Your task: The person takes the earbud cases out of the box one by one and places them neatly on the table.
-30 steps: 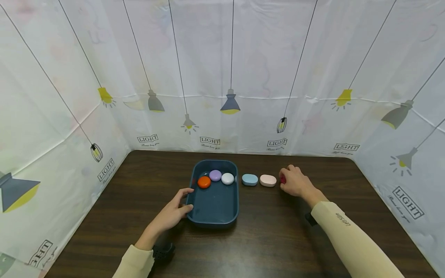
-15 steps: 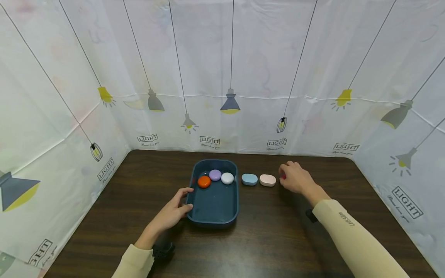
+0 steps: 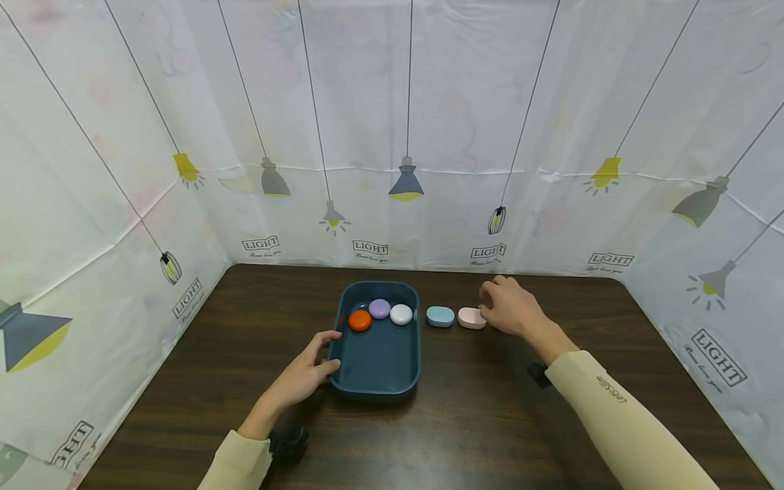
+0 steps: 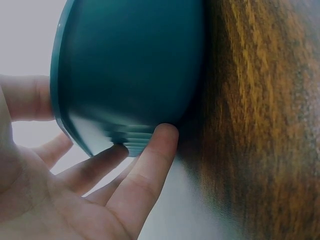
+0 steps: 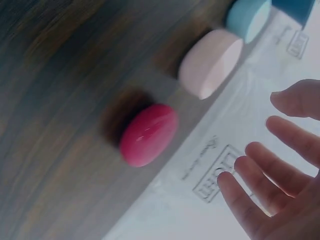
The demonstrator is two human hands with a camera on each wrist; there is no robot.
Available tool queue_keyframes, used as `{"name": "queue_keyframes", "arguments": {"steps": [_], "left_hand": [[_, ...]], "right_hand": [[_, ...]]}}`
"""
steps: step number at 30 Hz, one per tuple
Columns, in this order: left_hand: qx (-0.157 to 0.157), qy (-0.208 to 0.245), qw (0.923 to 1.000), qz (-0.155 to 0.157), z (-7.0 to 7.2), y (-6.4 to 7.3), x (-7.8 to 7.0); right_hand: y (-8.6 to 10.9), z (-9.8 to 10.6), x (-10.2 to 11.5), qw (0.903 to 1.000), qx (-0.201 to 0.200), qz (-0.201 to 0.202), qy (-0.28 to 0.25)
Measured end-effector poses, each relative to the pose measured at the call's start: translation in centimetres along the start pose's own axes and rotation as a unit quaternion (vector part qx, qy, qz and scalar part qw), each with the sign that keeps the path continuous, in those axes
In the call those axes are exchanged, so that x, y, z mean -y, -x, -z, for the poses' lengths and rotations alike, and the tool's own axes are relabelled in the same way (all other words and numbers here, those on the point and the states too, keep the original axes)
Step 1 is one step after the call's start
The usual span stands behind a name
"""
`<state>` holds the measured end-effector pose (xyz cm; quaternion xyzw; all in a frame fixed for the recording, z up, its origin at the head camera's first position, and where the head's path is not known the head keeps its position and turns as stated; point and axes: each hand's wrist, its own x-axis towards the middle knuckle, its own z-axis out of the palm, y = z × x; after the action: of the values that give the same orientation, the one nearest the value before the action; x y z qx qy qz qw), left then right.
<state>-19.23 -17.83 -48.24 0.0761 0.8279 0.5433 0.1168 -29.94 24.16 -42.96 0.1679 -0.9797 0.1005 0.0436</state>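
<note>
My left hand (image 3: 300,374) grips the left wall of a dark blue open box (image 3: 376,364). In the left wrist view its thumb goes over the rim while the fingers (image 4: 145,180) press the outer wall. My right hand (image 3: 514,309) is above the table by the pale pink oval piece (image 3: 471,318), its fingers apart and holding nothing in the right wrist view. A glossy crimson oval piece (image 5: 149,135) lies on the table there; the hand hides it in the head view. A light blue oval piece (image 3: 439,316) lies between the pale pink one and the box.
Inside the box, toward its far end, lie an orange (image 3: 359,320), a lilac (image 3: 380,309) and a white round piece (image 3: 401,314). The dark wooden table (image 3: 465,422) ends at a lamp-printed sheet (image 3: 453,136) behind and at both sides.
My right hand has moved left and slightly away from me, leaving the crimson piece on the table and coming over the pale pink one's edge. The left hand and box stay put.
</note>
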Motion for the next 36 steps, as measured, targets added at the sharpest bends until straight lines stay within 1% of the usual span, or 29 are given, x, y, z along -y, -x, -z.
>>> {"name": "queue_keyframes", "arguments": {"steps": [11,14,21,29,36], "left_hand": [[0.003,0.003,1.0000,-0.007,0.2,0.2,-0.1],[0.008,0.006,0.9999,-0.009,0.3,0.3,-0.1],[0.014,0.014,0.9997,-0.017,0.2,0.3,-0.2],[0.011,0.016,0.9997,-0.012,0.1,0.3,-0.2],[0.008,0.017,0.9998,-0.012,0.1,0.3,-0.2]], "right_hand": [[-0.1,0.9,3.8,0.9988,-0.024,0.041,-0.010],[-0.2,0.9,4.7,0.9981,-0.031,0.053,-0.011],[0.0,0.9,6.4,0.9958,-0.044,0.079,-0.014],[0.1,0.9,8.1,0.9922,-0.060,0.107,-0.018],[-0.2,0.9,9.7,0.9902,-0.061,0.122,-0.030]]}}
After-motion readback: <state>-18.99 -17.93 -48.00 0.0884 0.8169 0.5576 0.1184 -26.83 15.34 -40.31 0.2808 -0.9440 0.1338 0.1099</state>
